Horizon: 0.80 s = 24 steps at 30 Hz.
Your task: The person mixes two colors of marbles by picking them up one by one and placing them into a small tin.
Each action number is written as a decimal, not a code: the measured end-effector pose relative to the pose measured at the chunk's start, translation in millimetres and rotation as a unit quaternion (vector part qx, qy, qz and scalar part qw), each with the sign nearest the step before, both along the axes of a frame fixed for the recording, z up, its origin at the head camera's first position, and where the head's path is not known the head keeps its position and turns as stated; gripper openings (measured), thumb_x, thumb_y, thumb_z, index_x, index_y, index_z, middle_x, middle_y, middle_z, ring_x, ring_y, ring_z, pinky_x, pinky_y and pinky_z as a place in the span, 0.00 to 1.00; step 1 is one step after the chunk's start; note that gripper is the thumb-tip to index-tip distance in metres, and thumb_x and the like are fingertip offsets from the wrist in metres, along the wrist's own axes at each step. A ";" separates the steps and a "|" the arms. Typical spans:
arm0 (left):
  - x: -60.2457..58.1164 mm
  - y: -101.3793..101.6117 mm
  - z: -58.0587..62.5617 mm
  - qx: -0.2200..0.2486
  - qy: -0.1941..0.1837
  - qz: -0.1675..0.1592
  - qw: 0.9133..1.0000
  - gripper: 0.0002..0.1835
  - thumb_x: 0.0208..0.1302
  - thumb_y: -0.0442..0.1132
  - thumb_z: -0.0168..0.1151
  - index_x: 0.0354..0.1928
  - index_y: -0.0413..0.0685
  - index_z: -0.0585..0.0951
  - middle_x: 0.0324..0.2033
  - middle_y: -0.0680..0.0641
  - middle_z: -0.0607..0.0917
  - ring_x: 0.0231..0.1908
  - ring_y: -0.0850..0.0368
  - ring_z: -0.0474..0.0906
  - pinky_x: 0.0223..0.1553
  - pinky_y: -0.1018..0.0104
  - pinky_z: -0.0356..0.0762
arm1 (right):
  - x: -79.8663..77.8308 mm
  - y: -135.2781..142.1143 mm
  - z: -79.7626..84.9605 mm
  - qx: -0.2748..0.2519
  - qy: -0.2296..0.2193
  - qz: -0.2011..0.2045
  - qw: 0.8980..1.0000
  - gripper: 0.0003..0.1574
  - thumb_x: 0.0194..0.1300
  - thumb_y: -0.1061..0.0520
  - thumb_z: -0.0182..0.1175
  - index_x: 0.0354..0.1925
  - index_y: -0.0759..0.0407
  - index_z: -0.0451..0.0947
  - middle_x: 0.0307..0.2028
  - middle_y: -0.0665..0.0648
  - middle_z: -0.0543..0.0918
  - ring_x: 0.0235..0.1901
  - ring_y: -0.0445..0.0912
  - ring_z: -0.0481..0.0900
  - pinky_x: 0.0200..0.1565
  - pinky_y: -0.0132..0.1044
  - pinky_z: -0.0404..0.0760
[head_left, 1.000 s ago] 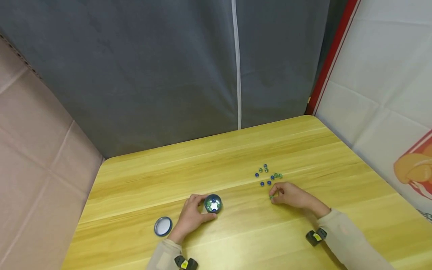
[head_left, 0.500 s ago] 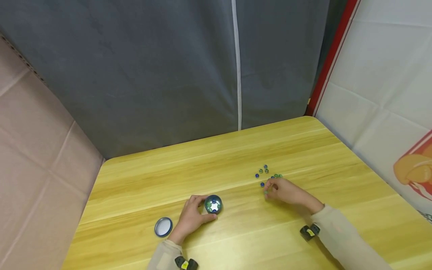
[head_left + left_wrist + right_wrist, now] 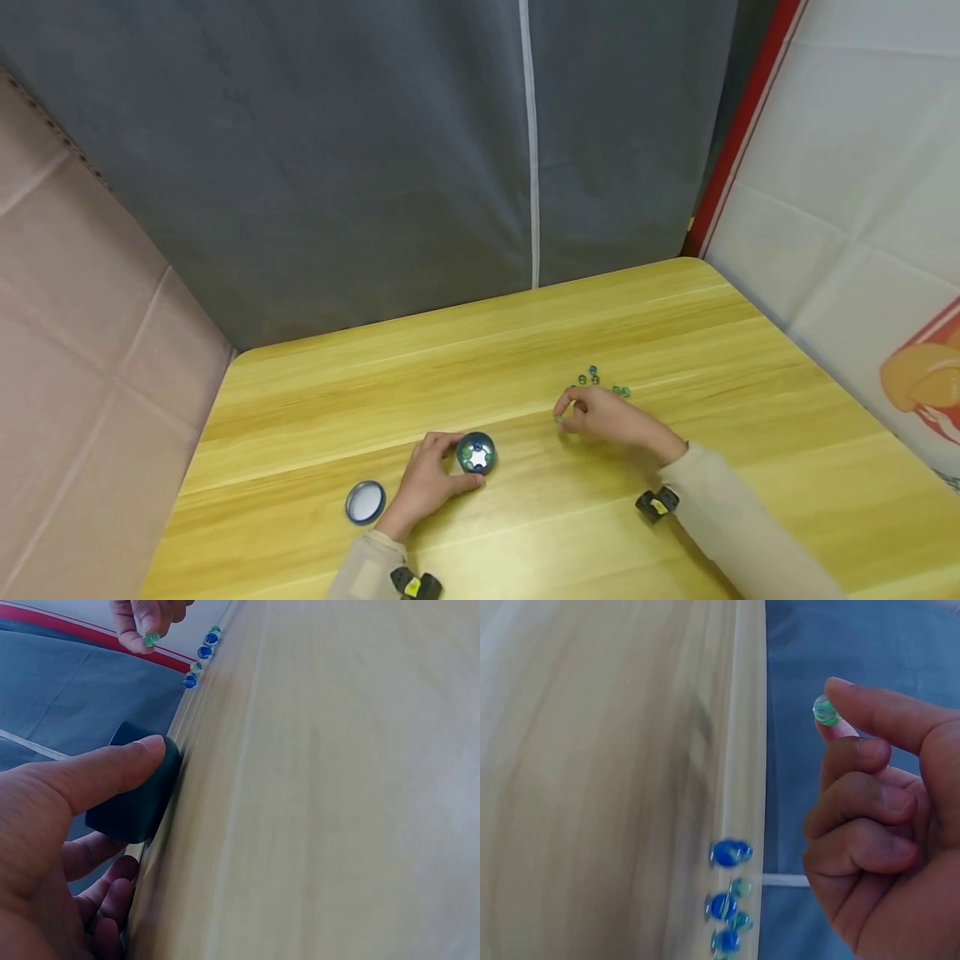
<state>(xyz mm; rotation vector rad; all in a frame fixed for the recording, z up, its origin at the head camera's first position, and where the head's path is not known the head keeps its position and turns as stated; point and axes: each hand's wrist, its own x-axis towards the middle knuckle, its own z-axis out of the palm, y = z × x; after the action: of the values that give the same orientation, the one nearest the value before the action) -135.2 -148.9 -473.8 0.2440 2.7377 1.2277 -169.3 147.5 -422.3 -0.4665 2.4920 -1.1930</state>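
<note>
My left hand (image 3: 429,487) grips a small round dark blue container (image 3: 476,454), thumb on the near side and fingers on the far side. The container stands on the table with its top uncovered; blue and green marbles show inside around a pale star-like middle. In the left wrist view the thumb presses the container's dark wall (image 3: 139,799). Between thumb and index finger my right hand (image 3: 618,418) pinches a green and clear marble (image 3: 826,711), raised above the table. Its other fingers curl inward. To the left of my left hand lies a round lid (image 3: 365,502) with a blue rim.
Several loose blue and green marbles (image 3: 626,392) lie beyond my right hand, which hides some of them in the head view. They rest on a wood-grained table (image 3: 360,375). A grey curtain (image 3: 375,167) hangs behind, with pale cloth walls at both sides.
My right hand has moved left with the green marble, away from the loose marbles and nearer the container, rising a little. The left hand, container and lid stay in place.
</note>
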 end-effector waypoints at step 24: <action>0.4 0.1 1.9 -0.004 -0.004 0.003 1.000 0.37 0.38 0.56 0.74 0.54 0.55 0.75 0.46 0.51 0.74 0.50 0.51 0.67 0.48 0.53 0.70 | -1.8 -69.2 3.5 -0.026 0.004 0.036 0.999 0.08 0.59 0.57 0.61 0.38 0.55 0.77 0.16 0.48 0.67 0.16 0.39 0.63 0.19 0.27 0.62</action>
<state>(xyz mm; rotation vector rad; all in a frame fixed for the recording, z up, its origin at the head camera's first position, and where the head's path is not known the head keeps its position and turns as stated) -134.9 -148.8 -471.9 0.2309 2.7378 1.2156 -171.1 78.4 -418.8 -0.5698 2.4332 -1.2329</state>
